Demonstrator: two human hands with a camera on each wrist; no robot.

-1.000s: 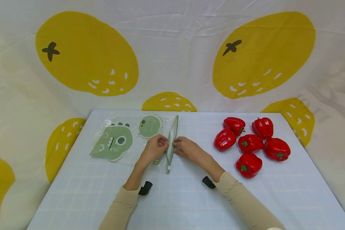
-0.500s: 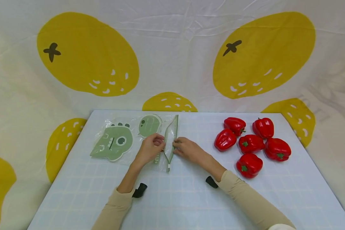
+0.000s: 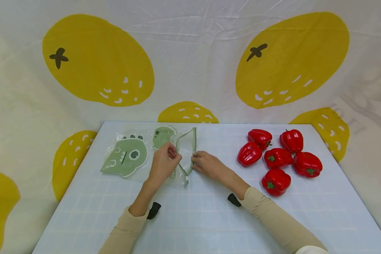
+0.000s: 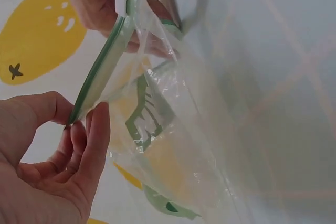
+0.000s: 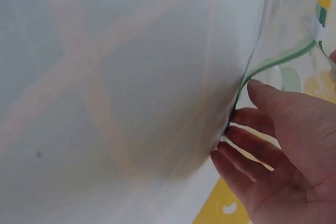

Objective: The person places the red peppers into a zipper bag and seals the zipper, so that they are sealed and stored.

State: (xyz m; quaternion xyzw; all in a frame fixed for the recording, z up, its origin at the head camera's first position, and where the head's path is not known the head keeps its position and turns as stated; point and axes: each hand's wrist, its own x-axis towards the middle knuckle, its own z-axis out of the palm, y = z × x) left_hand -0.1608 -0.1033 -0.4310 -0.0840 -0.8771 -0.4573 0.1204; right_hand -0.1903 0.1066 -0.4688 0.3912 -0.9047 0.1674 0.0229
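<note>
A clear plastic slider zip bag (image 3: 127,158) with green dinosaur prints lies on the table, its mouth toward the right. My left hand (image 3: 161,164) pinches one green-edged lip between thumb and finger and holds it up and to the left. At the opposite lip, my right hand (image 3: 209,165) grips the green edge, with thumb and fingertips on it in the right wrist view. The mouth between both hands gapes wide. A white slider (image 4: 121,3) sits at one end of the zip strip. Only prints and clear film show in the bag.
Several red bell peppers (image 3: 277,158) lie in a group on the right of the table (image 3: 190,225). Behind the table hangs a white cloth (image 3: 193,70) with large yellow fruit prints.
My left hand has drawn its lip of the bag leftward, and the mouth has widened from a narrow slit. The right hand stays nearly in place at the other lip.
</note>
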